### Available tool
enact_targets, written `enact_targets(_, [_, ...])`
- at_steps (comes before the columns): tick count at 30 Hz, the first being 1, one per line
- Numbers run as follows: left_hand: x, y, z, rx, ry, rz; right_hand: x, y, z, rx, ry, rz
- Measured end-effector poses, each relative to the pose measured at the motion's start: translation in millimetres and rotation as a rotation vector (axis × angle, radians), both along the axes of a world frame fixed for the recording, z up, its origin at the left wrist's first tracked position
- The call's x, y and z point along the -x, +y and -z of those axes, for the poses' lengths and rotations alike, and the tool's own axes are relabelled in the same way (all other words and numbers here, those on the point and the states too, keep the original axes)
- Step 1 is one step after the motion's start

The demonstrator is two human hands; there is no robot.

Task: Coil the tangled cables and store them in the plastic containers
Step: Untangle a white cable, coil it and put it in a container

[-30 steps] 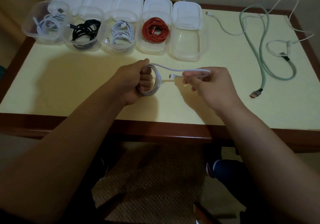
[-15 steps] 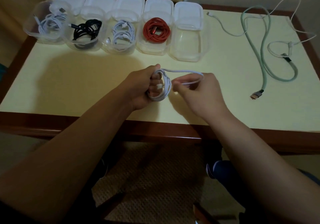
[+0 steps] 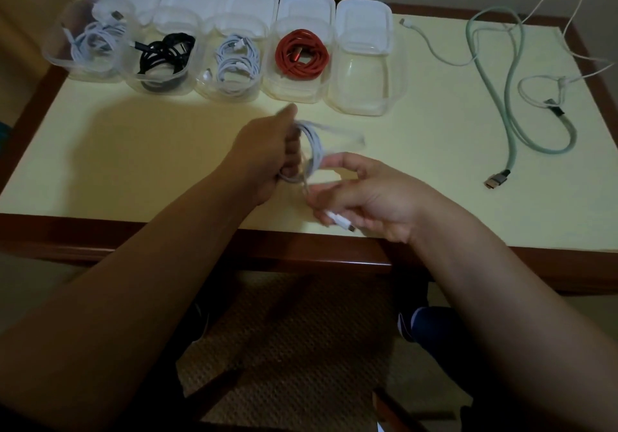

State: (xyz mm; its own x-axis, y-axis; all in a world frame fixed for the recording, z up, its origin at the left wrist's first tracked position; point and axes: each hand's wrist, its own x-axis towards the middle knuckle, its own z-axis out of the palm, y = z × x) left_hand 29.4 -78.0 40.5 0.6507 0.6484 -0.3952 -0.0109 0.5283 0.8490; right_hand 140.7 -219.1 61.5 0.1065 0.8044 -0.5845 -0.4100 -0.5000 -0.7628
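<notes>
Left hand (image 3: pixel 267 151) gripping a white cable coil (image 3: pixel 309 151), fingers curled through the loops, thumb pointing toward the containers; forearm crosses the near table edge (image 3: pixel 133 234). Right hand (image 3: pixel 371 197) sits just right of and nearer than the coil, palm turned up, fingers pinching the cable's white plug end (image 3: pixel 339 221); a short run of cable leads from the pinch up to the coil. One loose loop (image 3: pixel 347 134) blurs out rightward from the coil. Coil is held just above the table, front centre. Five clear containers line the far edge: four hold coiled cables, the rightmost container (image 3: pixel 364 74) holds none. Green cable (image 3: pixel 508 104) and thin white cable (image 3: pixel 548 0) lie tangled at far right.
</notes>
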Motion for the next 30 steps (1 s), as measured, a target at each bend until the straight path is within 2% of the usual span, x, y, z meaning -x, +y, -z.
enact_targets(3, [15, 37, -7, 0.080, -0.131, -0.229, -19, -8, -5, 0.132, -0.341, -0.180])
enact_targets(6, [31, 63, -8, 0.176, -0.203, -0.280, -39, -14, -8, 0.166, -0.508, -0.121])
enact_targets(12, [16, 38, -7, 0.195, -0.180, -0.251, -30, -13, -6, -0.037, -0.319, -0.198])
enact_targets(16, [3, 14, -7, 0.187, -0.186, -0.062, -7, 2, -4, -0.131, -0.292, 0.093])
enact_targets(18, [-3, 0, -5, 0.129, -0.100, 0.008, 3, 6, -3, -0.155, -0.186, 0.151])
enact_targets(22, [-5, -15, -6, -0.004, 0.029, 0.005, 8, 9, 1, -0.126, -0.169, 0.204])
enact_targets(24, [-5, -18, -11, -0.088, 0.105, 0.003, 7, 10, 2, -0.143, -0.055, 0.249])
enact_targets(26, [-5, -23, -18, -0.169, 0.184, 0.003, 6, 9, 2, -0.173, -0.021, 0.222])
enact_targets(29, [-4, -29, -26, -0.258, 0.288, 0.047, 8, 8, -1, -0.249, -0.114, 0.122])
enact_targets(30, [-3, -31, -28, -0.274, 0.308, 0.057, 8, 8, -2, -0.262, -0.067, 0.094])
